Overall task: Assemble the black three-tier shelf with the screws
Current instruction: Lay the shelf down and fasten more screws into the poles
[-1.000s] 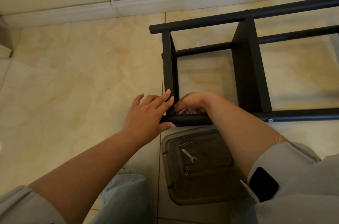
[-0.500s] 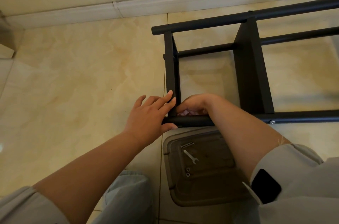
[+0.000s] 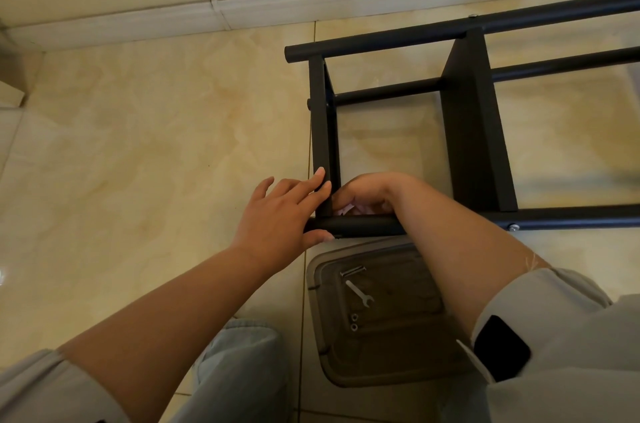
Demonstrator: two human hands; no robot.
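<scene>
Steadying the black metal three-tier shelf frame [image 3: 464,131] lying sideways on the tiled floor.
Our left hand [image 3: 284,214] presses spread fingers on its corner; our right hand [image 3: 367,197], beside it inside, curls there, pinch unclear; tubes run rightward.

The black shelf [image 3: 478,131] is running out of the picture's right edge, its far tiers unseen. The right hand [image 3: 367,195] is curling inside the frame's near corner, its fingertips and whatever they are pinching staying hidden behind the lower tube. In the plastic tray [image 3: 381,367], partly covered by the right forearm, small screws [image 3: 353,321] are showing too tiny to tell apart.
</scene>
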